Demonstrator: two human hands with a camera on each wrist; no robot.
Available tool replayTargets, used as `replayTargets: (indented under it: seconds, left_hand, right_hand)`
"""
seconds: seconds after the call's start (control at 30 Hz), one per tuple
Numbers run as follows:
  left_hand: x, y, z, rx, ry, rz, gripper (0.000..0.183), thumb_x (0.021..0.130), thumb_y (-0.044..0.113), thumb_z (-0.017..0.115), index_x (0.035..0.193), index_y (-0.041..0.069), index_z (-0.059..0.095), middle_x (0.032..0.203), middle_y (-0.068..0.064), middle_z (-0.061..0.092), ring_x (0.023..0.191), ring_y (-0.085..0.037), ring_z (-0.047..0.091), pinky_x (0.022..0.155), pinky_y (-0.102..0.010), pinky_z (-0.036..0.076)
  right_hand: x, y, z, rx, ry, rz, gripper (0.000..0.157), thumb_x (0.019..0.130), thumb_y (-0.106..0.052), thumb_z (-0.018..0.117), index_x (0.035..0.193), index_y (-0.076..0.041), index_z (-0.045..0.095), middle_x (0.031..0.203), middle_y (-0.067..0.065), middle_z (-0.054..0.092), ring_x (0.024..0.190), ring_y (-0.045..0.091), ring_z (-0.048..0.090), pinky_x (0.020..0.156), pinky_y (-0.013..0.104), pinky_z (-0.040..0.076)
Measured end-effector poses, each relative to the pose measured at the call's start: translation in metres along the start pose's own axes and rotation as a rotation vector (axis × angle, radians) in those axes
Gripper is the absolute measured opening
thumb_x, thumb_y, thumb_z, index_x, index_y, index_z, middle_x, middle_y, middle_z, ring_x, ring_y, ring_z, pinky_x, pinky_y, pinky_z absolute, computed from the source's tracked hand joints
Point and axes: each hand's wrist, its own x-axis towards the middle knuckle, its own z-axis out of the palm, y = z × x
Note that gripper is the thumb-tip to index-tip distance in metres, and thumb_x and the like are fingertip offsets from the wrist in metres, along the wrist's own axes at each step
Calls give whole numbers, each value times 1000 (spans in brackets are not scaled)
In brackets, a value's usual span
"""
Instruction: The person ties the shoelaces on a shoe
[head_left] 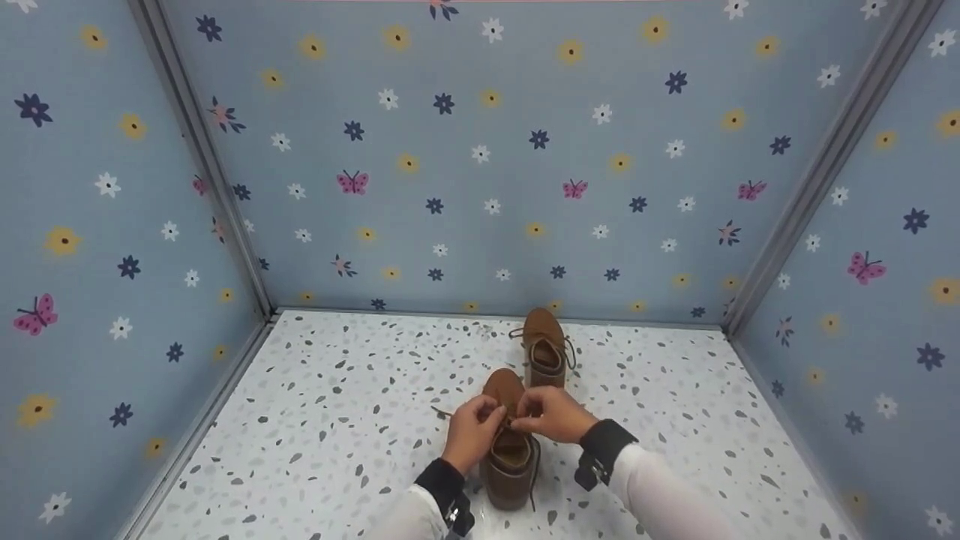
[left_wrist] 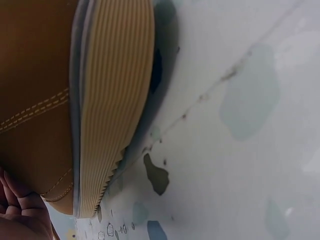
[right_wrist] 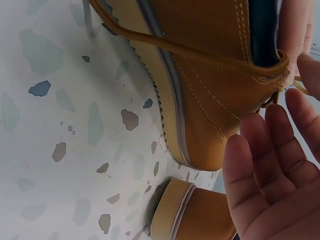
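Observation:
A brown lace-up shoe (head_left: 508, 480) stands on the speckled floor, toe away from me, its cream ribbed sole showing in the left wrist view. At its throat my left hand (head_left: 472, 431) pinches the shoelace between thumb and forefinger. Across from it my right hand (head_left: 556, 415) pinches the lace too, thumb and forefinger together over the eyelets. Seen from the right wrist, one loose length of shoelace (right_wrist: 200, 52) trails along the shoe's side, while the other fingers of the right hand (right_wrist: 272, 175) are bent beside the upper. The knot area is mostly hidden by fingertips.
A matching brown shoe (head_left: 543, 326) stands just ahead, slightly right, near the back wall, laces loose at both sides. Blue panels (head_left: 480, 180) with flowers and butterflies enclose the white speckled floor (head_left: 337, 420) at the back, left and right, joined by grey corner posts.

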Motion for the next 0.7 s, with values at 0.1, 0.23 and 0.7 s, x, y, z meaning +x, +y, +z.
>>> replayTargets:
  seconds: [0.1,0.23,0.7]
  left_hand:
    - [1,1,-1,-11,-7,-15,11,99,23,72,97,12,73,91,-3,73,84,-9,64,76,-24,52]
    - [1,3,-2,-21,-13,-34,13,99,23,72,98,10,72,93,-4,74,86,-10,65,77,-24,52]
    - [3,4,-4,-27,-35,-58,11,99,20,71,97,9,72,94,-5,73,86,-11,65,78,-26,53]
  right_hand:
    - [0,-2,1,-34,-1,-11,22,88,-32,85,88,-16,70,86,-4,69,75,3,58,69,24,50]
    - [0,-3,3,-64,2,-9,27,81,-31,90,84,-16,68,84,-5,67,75,3,58,70,24,51]
    - [2,-6,7,-152,34,-62,23,84,-21,88,78,-16,67,76,-6,62,68,1,52,63,22,47]
